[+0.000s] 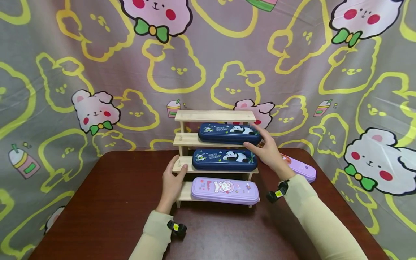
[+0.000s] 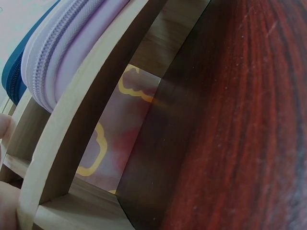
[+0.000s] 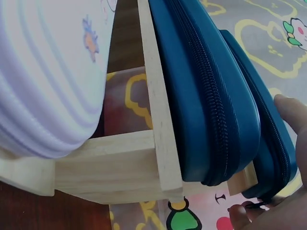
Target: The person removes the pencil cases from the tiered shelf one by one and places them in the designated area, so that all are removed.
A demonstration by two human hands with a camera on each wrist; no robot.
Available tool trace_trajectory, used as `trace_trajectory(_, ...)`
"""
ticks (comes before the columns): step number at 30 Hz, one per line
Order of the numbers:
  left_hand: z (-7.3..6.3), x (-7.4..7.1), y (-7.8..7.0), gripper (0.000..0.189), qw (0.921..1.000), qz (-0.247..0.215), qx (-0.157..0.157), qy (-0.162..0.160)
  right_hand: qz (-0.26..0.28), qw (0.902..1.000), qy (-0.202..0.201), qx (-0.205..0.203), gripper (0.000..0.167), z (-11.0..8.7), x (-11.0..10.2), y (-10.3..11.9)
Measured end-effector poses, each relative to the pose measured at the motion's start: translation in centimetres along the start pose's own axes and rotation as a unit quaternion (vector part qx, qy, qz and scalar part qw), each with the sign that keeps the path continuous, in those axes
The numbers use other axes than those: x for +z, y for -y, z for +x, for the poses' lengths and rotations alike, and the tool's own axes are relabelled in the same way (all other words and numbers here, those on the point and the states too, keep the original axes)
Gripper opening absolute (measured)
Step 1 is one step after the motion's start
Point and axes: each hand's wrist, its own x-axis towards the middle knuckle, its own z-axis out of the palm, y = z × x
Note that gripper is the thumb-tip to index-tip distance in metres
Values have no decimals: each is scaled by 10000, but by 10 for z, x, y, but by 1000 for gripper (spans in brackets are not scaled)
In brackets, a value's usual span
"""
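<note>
A stepped wooden rack stands on the table. My right hand grips the right end of a navy panda pencil case on the tier below the top, thumb at its front side and fingers behind. In the right wrist view a fingertip is by its zipper pull. My left hand holds the rack's left side, with the thumb at the front of a lower tier. A matching navy pencil case lies one tier down. On the bottom tier rests a lilac pencil case with a rabbit print.
Another purple pencil case lies on the table to the right of the rack, partly behind my right forearm. The dark red-brown wooden table extends on both sides. A patterned cloth hangs behind and around it.
</note>
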Motion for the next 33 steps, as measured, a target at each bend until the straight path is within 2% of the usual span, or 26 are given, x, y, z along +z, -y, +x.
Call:
trace_trajectory(6,11,4,34,56,9999,-98,74,-46,-611,9981,-30,-1,80,6,3,1)
trace_trajectory(9,13,3,40,56,9999,-83,109,-104,-790,9969,-11,45,80,9,6,1)
trace_trajectory(14,13,2,42,56,9998,-5,94,-156,-937,9954,-153,102,75,11,9,-1)
trace_trajectory(18,11,2,42,58,9998,57,98,-133,-1008,9937,-485,25,71,9,9,-1)
trace_trajectory(21,7,2,28,58,10000,30,34,-76,-974,9930,-668,-12,70,7,8,-1)
trace_trajectory(25,8,3,26,58,10000,-6,2,-61,-869,9930,-790,-87,68,3,7,1)
trace_trajectory(28,11,4,38,59,9999,12,86,-105,-784,9933,-836,-113,66,-1,6,2)
trace_trajectory(33,11,3,39,58,9999,56,42,-130,-639,9939,-899,-31,64,-8,3,3)
